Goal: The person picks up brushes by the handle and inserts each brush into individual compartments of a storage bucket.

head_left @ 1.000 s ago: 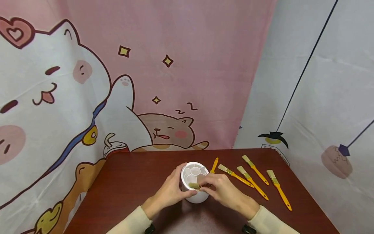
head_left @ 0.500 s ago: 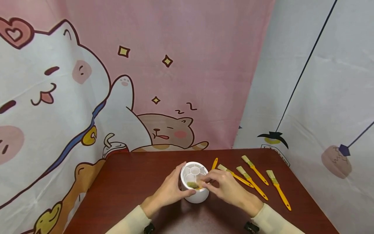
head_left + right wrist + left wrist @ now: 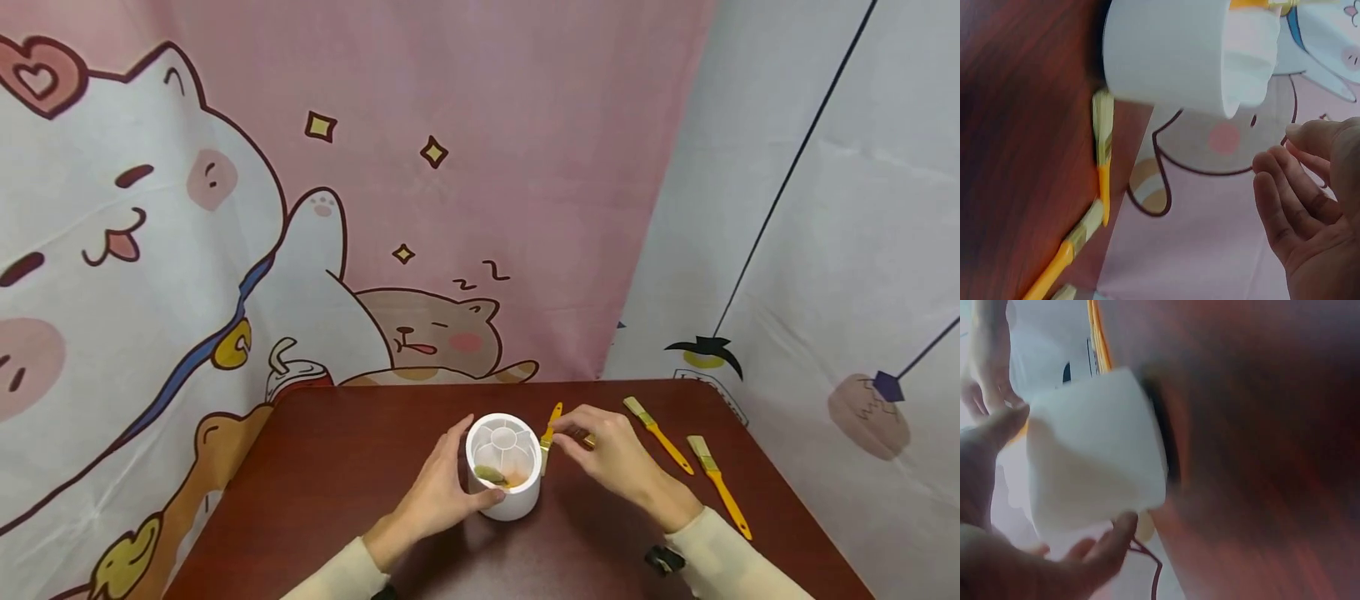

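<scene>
One brush [image 3: 491, 475] looks to be done so far: it sits in the white pot [image 3: 517, 504] on the side nearest the person, bristles up, handle down inside. Can't really say which slot it's in. The pot itself stands on the bench [image 3: 352, 467], right in front of the person, and nothing else seems to stick up out of it.

The left hand [image 3: 438, 483] has the pot, fingers [image 3: 1119, 531] curled around its side and thumb up near the rim, so that's a decent steadying grip.

The right hand [image 3: 618, 462] is off to the right of the pot, over the bench, holding nothing. Its fingers are loosely bent with a bit of a gap to the thumb, best seen in the right wrist view.

As for what's left, I'd call it early days. A second brush [image 3: 548, 435] lies just beside the pot, a bit of a third brush [image 3: 590, 441] peeks out by the right hand, and two more brushes [image 3: 718, 483] lie farther right. That hand blocks the view there, so no promises on the exact count.
</scene>
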Demonstrator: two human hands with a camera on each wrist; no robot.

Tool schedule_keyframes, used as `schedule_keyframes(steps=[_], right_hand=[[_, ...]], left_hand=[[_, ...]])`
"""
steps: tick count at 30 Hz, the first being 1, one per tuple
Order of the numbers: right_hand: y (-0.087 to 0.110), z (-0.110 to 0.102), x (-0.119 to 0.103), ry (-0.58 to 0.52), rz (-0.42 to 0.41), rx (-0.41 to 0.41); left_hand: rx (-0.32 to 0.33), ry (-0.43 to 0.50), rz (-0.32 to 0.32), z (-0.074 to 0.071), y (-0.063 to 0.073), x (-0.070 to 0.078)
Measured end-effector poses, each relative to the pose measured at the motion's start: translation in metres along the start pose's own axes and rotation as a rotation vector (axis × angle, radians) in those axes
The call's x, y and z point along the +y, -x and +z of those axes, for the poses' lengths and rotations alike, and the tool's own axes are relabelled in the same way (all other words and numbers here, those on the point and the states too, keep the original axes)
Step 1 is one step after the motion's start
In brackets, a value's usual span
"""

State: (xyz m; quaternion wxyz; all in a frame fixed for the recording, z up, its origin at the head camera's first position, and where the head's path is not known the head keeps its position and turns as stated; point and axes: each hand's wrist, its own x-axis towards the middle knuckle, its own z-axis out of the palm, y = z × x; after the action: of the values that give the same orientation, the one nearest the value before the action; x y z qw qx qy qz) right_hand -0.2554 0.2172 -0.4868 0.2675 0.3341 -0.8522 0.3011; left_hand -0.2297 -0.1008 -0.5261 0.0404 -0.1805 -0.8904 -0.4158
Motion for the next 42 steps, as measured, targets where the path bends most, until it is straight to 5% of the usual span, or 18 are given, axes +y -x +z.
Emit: schedule_keyframes(steps=[8,15,30,42], right_hand=[[0.000,-0.003,0.027,0.094,0.167,-0.044],[0.009,0.002,0.053,0.118,0.279,-0.114],[0.029,0.009,0.093,0.193,0.396,-0.211],[0.036,0.008,0.104,0.177,0.446,-0.255]], left_hand=[[0.143,0.002,-0.031,0.015,0.005,0.012],[0.159,-0.004,-0.039,0.015,0.004,0.012],[-0.042,0.168,0.046,-0.008,-0.007,-0.003],[-0.171,0.198,0.043,-0.018,-0.017,-0.010]])
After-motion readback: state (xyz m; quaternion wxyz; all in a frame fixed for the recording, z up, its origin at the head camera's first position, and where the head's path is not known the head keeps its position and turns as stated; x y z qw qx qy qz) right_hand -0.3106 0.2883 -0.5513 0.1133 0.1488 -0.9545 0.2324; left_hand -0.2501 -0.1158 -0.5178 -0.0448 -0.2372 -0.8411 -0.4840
